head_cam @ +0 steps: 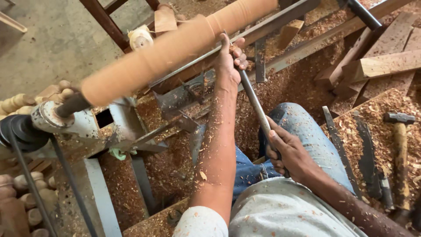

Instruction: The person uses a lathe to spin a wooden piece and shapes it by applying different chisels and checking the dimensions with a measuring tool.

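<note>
A long round wooden piece (175,48) spins blurred on a lathe (79,127), running from lower left to upper right. My left hand (230,59) grips the front end of a long metal turning chisel (256,107) where it lies on the steel tool rest bar (272,24), right against the spinning wood. My right hand (287,153) holds the chisel's rear end, near my knee in blue jeans. Wood chips stick to my left forearm.
Sawdust and shavings cover the floor and bench. At the right lie a hammer (400,145), flat metal blades (366,158) and rough wooden planks (381,66). Turned wooden pieces (22,103) are stacked at the left. A drive belt (26,175) runs from the lathe pulley.
</note>
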